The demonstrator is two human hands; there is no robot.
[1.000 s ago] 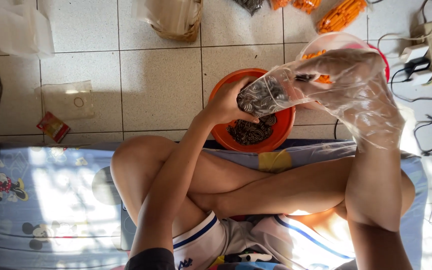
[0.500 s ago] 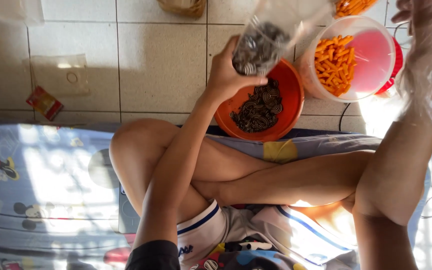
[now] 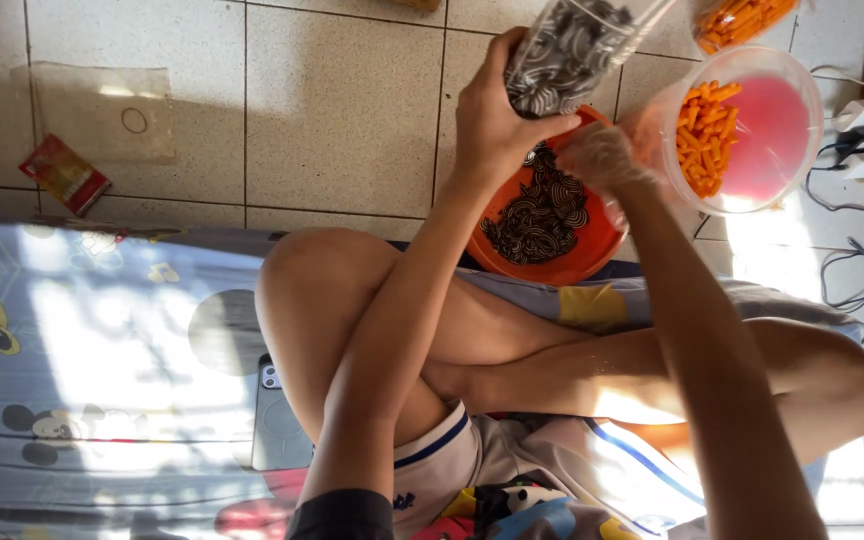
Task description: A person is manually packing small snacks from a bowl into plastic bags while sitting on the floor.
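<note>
While we are sitting cross-legged on the mat (image 3: 102,330), we are holding a clear bag (image 3: 567,50) of striped snacks up over the orange bowl (image 3: 592,255). Our left hand (image 3: 497,120) is wrapped around the bottom of the bag, fingers and thumb pressed tight on it. Our right hand (image 3: 602,155) is inside a thin plastic glove and is dipping toward the bowl, just above the dark striped pile (image 3: 542,215). It looks blurry, so we cannot tell if those fingers are spread or pinched together.

To do this well, we think we should be keeping the bag right above the bowl, so anything that drops is landing back inside. We should be taking small pinches (big ones spill) and holding the bag straight up with its mouth wide.

We are also watching the pink tub (image 3: 752,130) of orange sticks, just beside the bowl on the tiled floor (image 3: 342,110), because a bumped elbow could be tipping it. A flat empty bag (image 3: 102,110) and a little red wrapper (image 3: 64,172) are lying well apart on the left.
</note>
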